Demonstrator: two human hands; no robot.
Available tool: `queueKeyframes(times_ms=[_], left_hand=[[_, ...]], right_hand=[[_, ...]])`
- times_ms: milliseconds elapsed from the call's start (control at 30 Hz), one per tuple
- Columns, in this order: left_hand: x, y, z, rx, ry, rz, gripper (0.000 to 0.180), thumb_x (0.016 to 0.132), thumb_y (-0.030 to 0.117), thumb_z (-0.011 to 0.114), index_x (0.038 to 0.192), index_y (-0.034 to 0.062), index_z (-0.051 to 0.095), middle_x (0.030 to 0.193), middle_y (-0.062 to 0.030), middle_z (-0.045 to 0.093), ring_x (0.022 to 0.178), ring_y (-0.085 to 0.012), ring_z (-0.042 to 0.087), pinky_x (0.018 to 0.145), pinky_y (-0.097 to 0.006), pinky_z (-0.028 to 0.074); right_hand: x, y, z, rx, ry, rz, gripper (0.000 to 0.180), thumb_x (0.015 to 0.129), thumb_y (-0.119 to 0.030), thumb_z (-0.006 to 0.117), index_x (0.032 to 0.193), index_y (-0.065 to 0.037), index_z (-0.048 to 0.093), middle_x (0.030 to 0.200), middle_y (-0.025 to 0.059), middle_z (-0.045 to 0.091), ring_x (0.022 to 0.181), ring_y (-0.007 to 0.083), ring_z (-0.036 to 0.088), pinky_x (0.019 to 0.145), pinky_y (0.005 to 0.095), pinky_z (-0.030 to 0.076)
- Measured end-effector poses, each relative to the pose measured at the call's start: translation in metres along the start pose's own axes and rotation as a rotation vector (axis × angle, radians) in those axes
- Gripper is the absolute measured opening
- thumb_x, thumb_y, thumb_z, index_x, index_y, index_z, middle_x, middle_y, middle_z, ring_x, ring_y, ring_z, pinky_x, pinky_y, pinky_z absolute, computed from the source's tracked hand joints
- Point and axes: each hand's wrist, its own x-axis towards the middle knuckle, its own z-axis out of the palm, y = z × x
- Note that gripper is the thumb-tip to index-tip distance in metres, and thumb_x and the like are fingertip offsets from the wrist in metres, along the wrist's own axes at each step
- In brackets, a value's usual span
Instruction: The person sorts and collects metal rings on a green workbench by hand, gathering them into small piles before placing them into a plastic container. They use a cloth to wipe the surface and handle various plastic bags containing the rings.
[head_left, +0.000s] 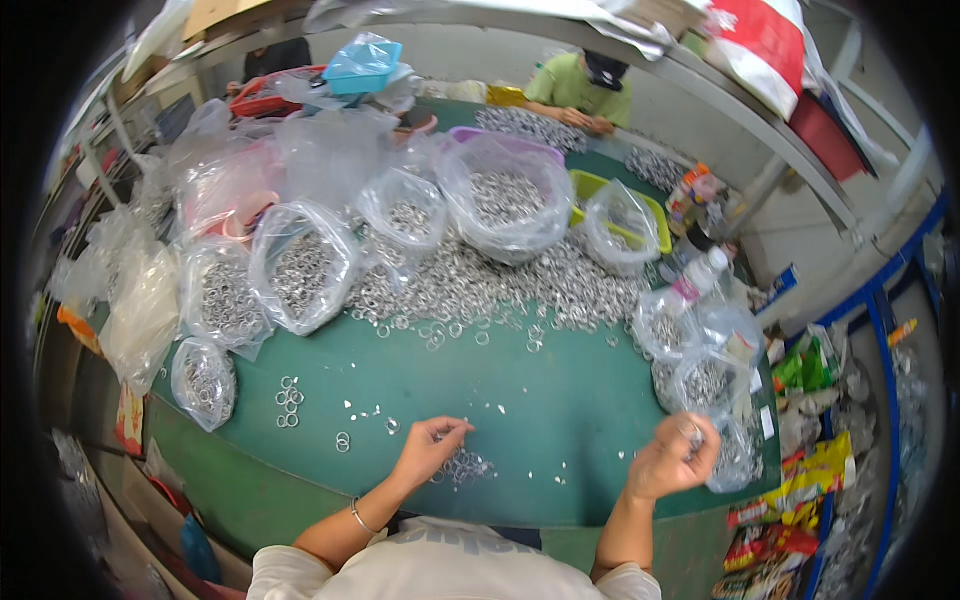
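My left hand (pixel 430 448) is closed in a pinch just above a small pile of thin silver rings (pixel 468 467) near the table's front edge. Whatever its fingertips hold, if anything, is too small to make out. On the right my right hand (pixel 672 462) is raised with curled fingers around a silver ring (pixel 692 436), beside a plastic bag of rings (pixel 703 380). Left of my left hand lie a few loose rings (pixel 343 441) and a small group of rings (pixel 289 400) set close together. White scraps (pixel 364 412) are scattered about.
A broad heap of rings (pixel 490 285) spans the green table (pixel 440 375). Behind it stand open bags of rings, including a large bag (pixel 505 240). Other bags (pixel 300 270) line the left. A plastic bottle (pixel 705 270) stands right. A person in green (pixel 560 85) sits opposite.
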Motion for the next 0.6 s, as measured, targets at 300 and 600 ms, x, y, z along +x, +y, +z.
queueKeyframes(times_ms=[300,600], left_hand=[[-0.005,0.001,-0.017,0.175,0.014,0.086,0.017,0.084,0.015,0.061,0.094,0.0019,0.067,0.075,0.001,0.062,0.064,-0.0032,0.05,0.058,-0.02,0.042],[-0.011,0.005,-0.028,0.173,-0.051,0.084,0.019,0.086,0.02,0.061,0.097,0.006,0.067,0.07,0.0035,0.059,0.061,-0.0014,0.046,0.054,-0.018,0.038]], right_hand=[[0.121,0.072,0.195,-0.266,-0.152,-0.453,0.013,0.079,-0.006,0.058,0.089,0.0,0.063,0.077,0.0148,0.061,0.068,0.0252,0.058,0.063,0.033,0.046],[0.052,0.123,0.183,-0.251,-0.598,0.07,0.011,0.079,-0.01,0.062,0.084,0.0,0.065,0.068,0.0055,0.062,0.059,0.0162,0.058,0.058,0.0282,0.045]])
